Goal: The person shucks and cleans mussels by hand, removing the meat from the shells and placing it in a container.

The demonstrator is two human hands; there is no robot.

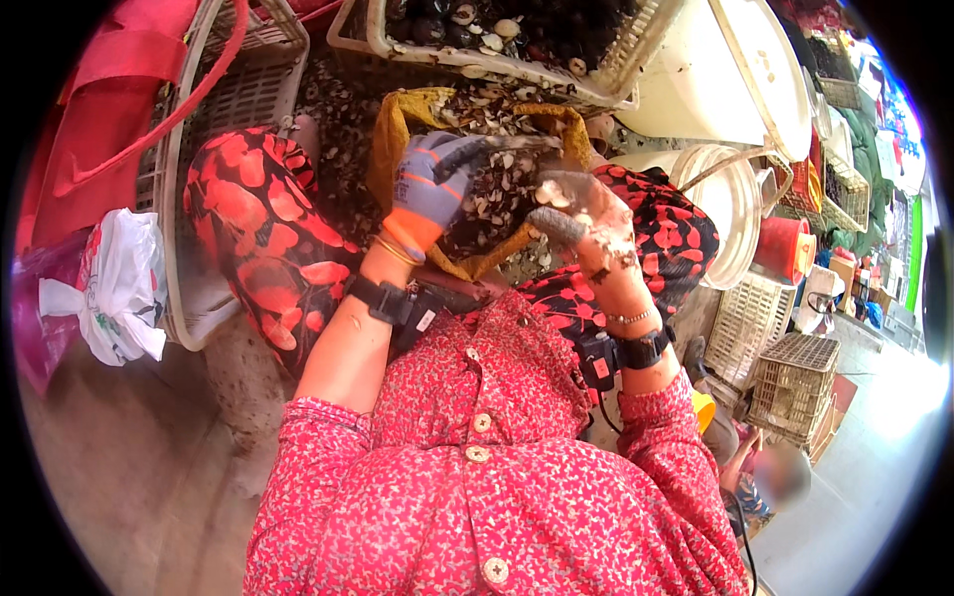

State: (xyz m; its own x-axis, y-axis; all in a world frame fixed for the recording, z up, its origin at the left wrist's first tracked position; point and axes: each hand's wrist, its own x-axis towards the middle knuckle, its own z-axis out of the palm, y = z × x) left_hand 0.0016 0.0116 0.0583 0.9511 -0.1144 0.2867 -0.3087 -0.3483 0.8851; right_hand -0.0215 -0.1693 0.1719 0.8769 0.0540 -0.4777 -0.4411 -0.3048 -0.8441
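Observation:
My left hand, in a grey-blue glove with an orange cuff, is closed around a slim, greyish, knife-like tool that points to the right. My right hand wears a wet, dirt-smeared glove. Its fingers are bent together beside a small pale piece, which looks like shell or shellfish meat; blur hides the exact grip. Both hands are over an open yellow bag between my knees. Broken shells and dark bits lie inside it.
A white crate of dark shellfish stands ahead. Large white buckets are at the right, with stacked crates beyond. A tall crate with a tied white plastic bag is at the left. Another person sits at the lower right.

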